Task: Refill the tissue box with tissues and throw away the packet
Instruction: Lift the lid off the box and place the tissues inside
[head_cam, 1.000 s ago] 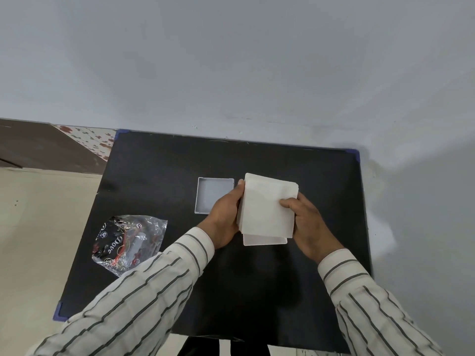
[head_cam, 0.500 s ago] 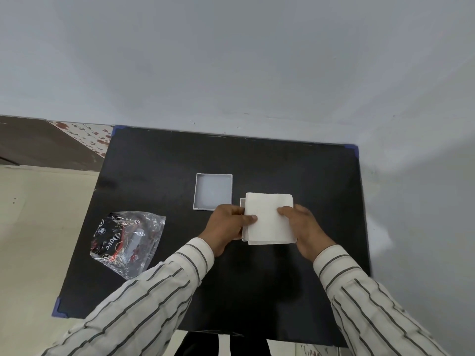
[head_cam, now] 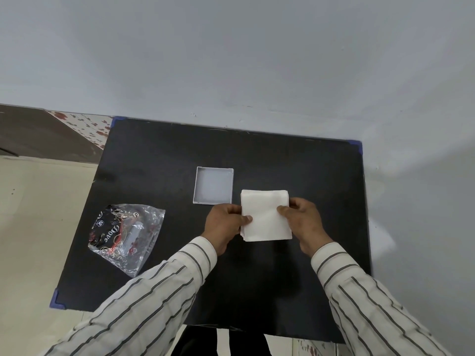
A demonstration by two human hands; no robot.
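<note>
Both hands grip the tissue stack, left hand and right hand pinching opposite edges. Under it the box barely shows. I'd square the corners and press evenly. The lid lies just beyond the left hand.

- The stack of tissues covers whatever lies beneath it at the table's centre; whether a box sits under it cannot be told.
- The left hand hides the stack's 9 o'clock edge; the right hand hides its 3 o'clock edge.
- Both striped sleeves run off the frame at 6 o'clock and hide part of the black table.
- The packet, at 9 o'clock from the hands, is crumpled; apart from the word "Dove" its print is unreadable, and the pale item inside cannot be identified.
- The open white lid shows only its inside.
</note>
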